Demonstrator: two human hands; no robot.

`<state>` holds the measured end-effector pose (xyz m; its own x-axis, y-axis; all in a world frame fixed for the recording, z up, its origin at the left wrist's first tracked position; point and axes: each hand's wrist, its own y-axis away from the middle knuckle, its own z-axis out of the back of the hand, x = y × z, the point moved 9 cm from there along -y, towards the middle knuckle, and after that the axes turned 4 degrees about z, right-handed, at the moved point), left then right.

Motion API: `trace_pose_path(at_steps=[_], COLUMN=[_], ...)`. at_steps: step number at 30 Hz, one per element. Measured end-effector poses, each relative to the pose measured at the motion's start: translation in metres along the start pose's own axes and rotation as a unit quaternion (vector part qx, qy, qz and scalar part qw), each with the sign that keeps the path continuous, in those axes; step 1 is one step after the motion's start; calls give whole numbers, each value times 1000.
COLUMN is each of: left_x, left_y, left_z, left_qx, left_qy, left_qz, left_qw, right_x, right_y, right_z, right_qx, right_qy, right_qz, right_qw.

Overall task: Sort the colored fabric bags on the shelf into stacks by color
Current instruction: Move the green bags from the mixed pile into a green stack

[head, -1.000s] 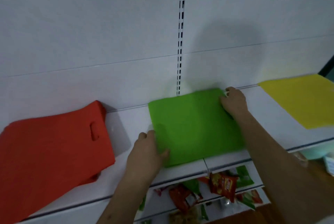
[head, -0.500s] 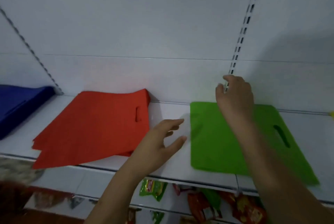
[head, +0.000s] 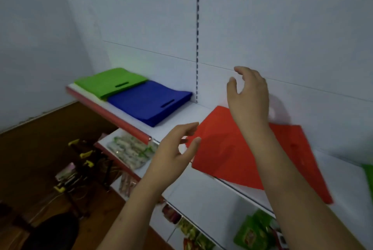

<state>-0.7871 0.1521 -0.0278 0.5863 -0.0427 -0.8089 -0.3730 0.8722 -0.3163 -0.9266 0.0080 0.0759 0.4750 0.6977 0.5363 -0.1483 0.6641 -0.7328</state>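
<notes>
Both our hands hover empty over the shelf.

Left hand [head: 173, 148] and right hand [head: 249, 96] hang open above the red bags [head: 232, 148]; green bags [head: 107, 84] and blue bags [head: 149, 102] sit at the shelf's [head: 181, 116] left end.

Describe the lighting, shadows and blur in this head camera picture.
Head view: dim, bluish light; the right hand casts a soft shadow on the back panel and red bag; lower-shelf snack packets look smeared; straight shelf edges bow from wide-angle distortion.

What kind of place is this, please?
Probably a small shop: white slotted-upright shelving, packaged snacks on the lower shelves, and flat fabric bags in stacks, blue, green and red.
</notes>
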Motion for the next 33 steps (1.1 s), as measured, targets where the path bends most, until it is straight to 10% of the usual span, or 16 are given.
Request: trace_pose_path(at_steps=[14,33], left_x=[183,421], left_y=[-43,-299], left_z=[248,398], left_qx=[-102,-141], left_qy=[-78,-173], left_qz=[72,95], left_qw=[989,970], right_x=[173,102], right_y=[-36,-79], right_z=[-276,-598], right_qx=[103,241], right_qy=[-58,107], right_qz=[17,-208], right_qw=[993,942])
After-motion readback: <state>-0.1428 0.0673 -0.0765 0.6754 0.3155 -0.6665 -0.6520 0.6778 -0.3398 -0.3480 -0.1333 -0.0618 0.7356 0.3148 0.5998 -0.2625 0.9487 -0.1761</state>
